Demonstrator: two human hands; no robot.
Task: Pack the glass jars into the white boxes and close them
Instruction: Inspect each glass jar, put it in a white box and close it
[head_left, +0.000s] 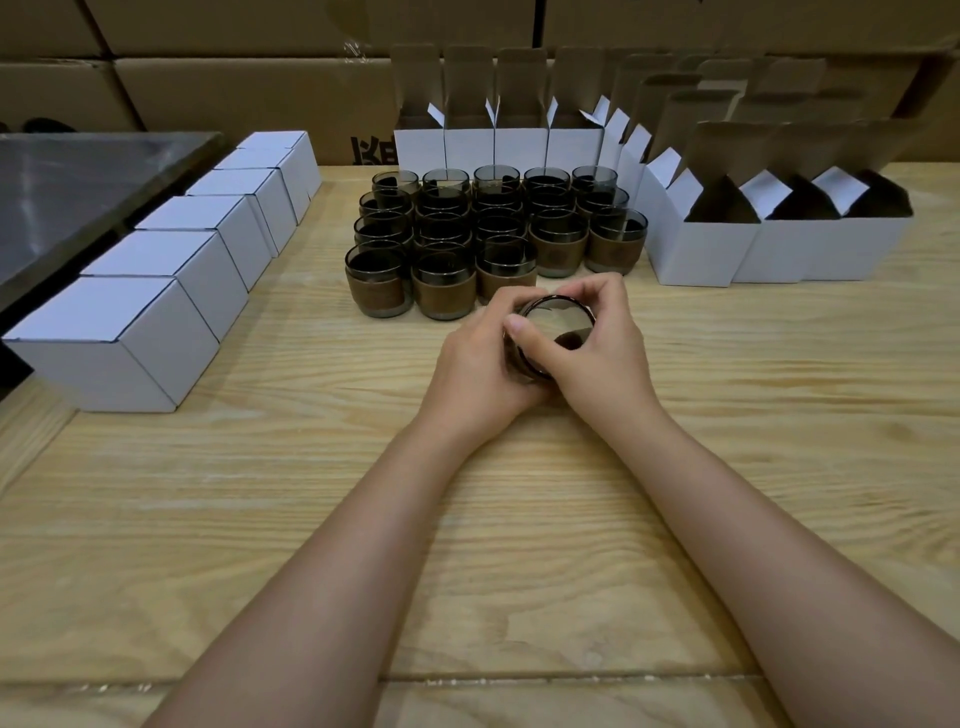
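Both our hands cupped round one glass jar at frame centre, left hand and right hand curled on its sides, open white boxes upper right.

Glossy smoked-glass jars with matt brown bands, matt white card boxes, grainy pale wood table.
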